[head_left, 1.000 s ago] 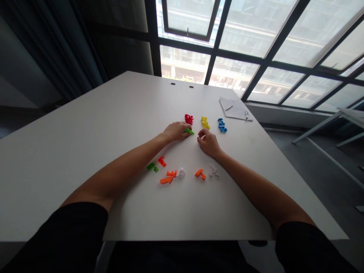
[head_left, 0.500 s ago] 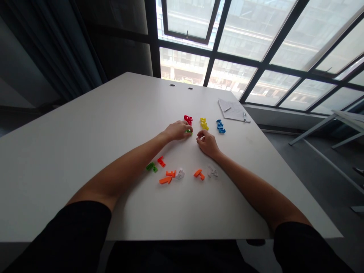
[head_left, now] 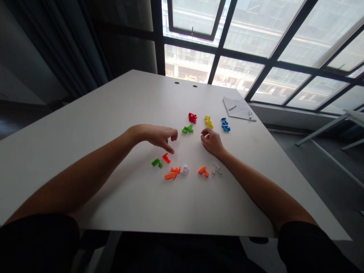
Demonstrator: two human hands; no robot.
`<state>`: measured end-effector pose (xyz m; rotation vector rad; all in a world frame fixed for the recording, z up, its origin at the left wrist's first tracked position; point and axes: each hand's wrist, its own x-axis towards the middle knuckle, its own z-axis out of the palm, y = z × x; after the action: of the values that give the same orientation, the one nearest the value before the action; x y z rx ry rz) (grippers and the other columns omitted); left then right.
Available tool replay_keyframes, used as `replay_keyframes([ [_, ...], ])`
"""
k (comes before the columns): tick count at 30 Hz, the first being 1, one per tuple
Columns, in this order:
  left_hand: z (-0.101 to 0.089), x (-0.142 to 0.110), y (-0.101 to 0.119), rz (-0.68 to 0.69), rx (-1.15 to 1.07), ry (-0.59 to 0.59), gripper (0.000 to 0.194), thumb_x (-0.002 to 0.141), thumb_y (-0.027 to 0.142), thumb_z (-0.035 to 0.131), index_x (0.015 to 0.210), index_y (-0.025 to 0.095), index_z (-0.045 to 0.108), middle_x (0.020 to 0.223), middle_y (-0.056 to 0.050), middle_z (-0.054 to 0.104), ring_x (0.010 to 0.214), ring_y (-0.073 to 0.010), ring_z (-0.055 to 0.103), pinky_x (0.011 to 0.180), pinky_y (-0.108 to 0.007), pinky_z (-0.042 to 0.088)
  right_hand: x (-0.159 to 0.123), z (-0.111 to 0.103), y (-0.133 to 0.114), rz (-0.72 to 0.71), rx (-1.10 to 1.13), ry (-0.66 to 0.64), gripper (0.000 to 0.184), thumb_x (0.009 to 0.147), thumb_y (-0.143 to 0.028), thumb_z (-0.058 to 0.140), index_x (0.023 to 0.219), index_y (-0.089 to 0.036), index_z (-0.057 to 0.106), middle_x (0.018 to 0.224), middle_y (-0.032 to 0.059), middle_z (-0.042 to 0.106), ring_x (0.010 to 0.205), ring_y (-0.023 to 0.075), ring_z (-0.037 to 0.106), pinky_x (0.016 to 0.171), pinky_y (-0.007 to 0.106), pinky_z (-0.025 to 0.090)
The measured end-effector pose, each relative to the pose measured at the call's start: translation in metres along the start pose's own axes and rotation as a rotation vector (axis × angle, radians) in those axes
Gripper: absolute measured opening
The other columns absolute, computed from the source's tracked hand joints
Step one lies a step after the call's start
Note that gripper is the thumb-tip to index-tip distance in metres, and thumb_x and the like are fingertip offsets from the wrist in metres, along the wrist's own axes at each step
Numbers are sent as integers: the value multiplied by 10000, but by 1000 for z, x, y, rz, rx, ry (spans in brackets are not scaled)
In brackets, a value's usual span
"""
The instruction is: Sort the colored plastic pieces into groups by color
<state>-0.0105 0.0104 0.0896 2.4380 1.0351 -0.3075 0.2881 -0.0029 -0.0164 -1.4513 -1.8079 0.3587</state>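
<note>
My left hand [head_left: 163, 137] hangs above the table with thumb and fingers apart and nothing between them. Just right of its fingertips lies a green plastic piece group [head_left: 187, 129]. Below the thumb are a red-orange piece [head_left: 166, 158] and another green group [head_left: 157, 163]. My right hand [head_left: 212, 141] rests on the table with its fingers curled in, and no object shows in it. Beyond it sit a yellow group [head_left: 208, 121] and a blue group [head_left: 225, 124]. A red group [head_left: 192, 118] lies behind the nearer green one.
Nearer me on the white table [head_left: 136, 204] lie orange pieces [head_left: 171, 176], a white piece [head_left: 185, 170], another orange piece [head_left: 203, 171] and clear or white pieces [head_left: 216, 168]. Paper sheets [head_left: 240, 110] with pens lie at the far right edge, before the windows.
My left hand has let go of the green group by the red one and drawn back left, its fingers spreading. My right hand stays in nearly the same place. The view has shifted slightly.
</note>
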Motion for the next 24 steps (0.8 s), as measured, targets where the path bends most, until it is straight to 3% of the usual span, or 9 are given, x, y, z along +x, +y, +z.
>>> replay_keyframes([
  [3, 19, -29, 8, -69, 43, -82, 726, 596, 636, 903, 1166, 249, 674, 1243, -118, 736, 903, -264, 719, 658, -264, 506, 0, 0, 1, 13, 4, -2, 121, 814, -242, 598, 925, -219, 641, 882, 32, 741, 641, 171, 602, 768, 336, 515],
  [7, 42, -40, -1, -88, 69, -47, 496, 634, 489, 869, 1030, 253, 685, 1078, -98, 769, 830, -250, 693, 641, -270, 486, 1, 0, 1, 14, -2, -1, 130, 804, -234, 599, 925, -223, 644, 878, 27, 743, 641, 172, 605, 776, 340, 520],
  [11, 32, -31, -39, -144, 37, -13, 277, 691, 421, 774, 892, 243, 705, 877, -49, 743, 687, -206, 635, 586, -259, 442, 0, 0, 0, 11, -5, -1, 137, 803, -236, 596, 929, -221, 645, 882, 29, 742, 655, 176, 616, 784, 343, 521],
  [15, 16, -9, -60, -118, 38, 109, 225, 733, 405, 721, 890, 243, 725, 923, -49, 761, 761, -211, 658, 646, -260, 457, 0, -1, -1, 4, -8, -16, 128, 809, -245, 593, 925, -219, 642, 881, 33, 743, 648, 176, 612, 773, 342, 515],
  [21, 27, 43, -23, 7, 98, 321, 210, 897, 426, 643, 967, 252, 736, 979, -36, 790, 831, -204, 710, 680, -257, 459, 0, -1, -1, -12, -22, -19, 115, 815, -242, 584, 913, -222, 641, 874, 32, 746, 651, 177, 615, 760, 335, 510],
  [24, 36, 62, -4, -25, 132, 412, 242, 934, 473, 662, 971, 241, 720, 965, -52, 790, 845, -231, 727, 712, -280, 475, 0, -1, -2, -17, -20, -18, 98, 814, -239, 584, 895, -224, 637, 857, 26, 741, 656, 179, 621, 758, 333, 509],
])
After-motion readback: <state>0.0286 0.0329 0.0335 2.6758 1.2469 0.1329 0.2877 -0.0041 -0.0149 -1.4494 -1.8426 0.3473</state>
